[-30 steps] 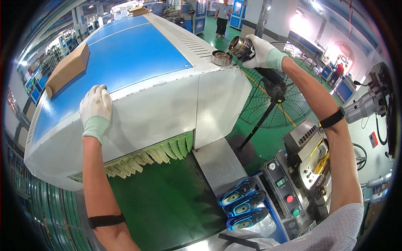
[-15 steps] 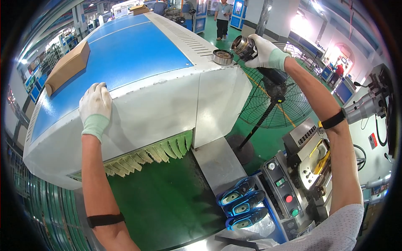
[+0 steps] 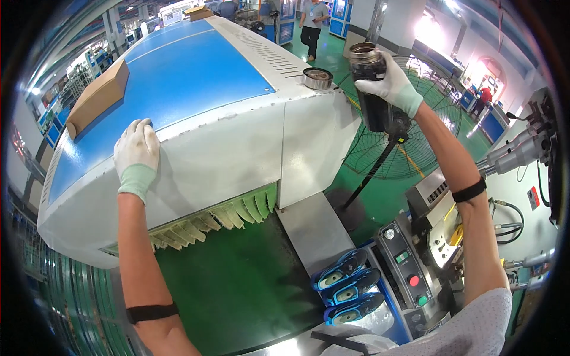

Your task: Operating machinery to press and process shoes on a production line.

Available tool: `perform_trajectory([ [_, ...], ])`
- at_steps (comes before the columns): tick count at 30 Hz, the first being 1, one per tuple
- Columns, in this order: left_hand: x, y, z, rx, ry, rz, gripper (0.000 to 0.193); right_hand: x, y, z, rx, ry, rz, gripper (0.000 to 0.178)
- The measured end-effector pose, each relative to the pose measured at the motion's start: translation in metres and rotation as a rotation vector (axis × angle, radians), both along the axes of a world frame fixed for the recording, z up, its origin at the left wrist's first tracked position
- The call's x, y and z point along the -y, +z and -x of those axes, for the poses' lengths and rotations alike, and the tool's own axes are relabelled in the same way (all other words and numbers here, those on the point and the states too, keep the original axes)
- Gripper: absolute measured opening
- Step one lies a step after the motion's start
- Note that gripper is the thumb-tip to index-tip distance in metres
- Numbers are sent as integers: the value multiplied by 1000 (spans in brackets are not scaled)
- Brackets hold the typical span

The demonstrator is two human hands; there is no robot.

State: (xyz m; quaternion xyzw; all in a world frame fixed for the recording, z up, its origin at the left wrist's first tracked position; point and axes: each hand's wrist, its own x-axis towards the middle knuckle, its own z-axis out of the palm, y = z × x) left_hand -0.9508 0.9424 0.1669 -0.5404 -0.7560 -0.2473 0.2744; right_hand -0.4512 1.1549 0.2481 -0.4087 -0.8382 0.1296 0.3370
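A dark drinking bottle with a bare metal mouth stands nearly upright in the air, and my gloved right hand is wrapped round its upper part. Its round metal lid lies apart from it on the corner of the white and blue machine housing. My left hand, in a white glove with a pale green cuff, rests flat on the housing's near top edge. Its fingers are stretched out and it holds nothing.
A cardboard piece lies on the housing's left. Below, a fringe hangs over a green conveyor belt. Blue-black shoe parts sit beside a button panel. A floor fan stands behind the bottle; a person is farther off.
My right hand has turned the bottle from tilted to nearly upright and moved it slightly right. My left hand stays on the housing. The person in the background has shifted left.
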Motion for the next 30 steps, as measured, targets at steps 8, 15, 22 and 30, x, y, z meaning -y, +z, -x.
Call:
perform_trajectory([
  [8, 8, -4, 9, 20, -2, 48, 43, 69, -109, -31, -557, -4, 148, 89],
  [15, -7, -3, 33, 57, -150, 36, 45, 115, -274, -28, -767, -38, 360, 91],
  [22, -15, -6, 38, 199, -157, 68, 54, 125, -388, -21, -600, -204, 368, 100],
  [30, -2, -3, 42, 170, -160, 91, 54, 147, -434, -24, -431, -213, 252, 96],
])
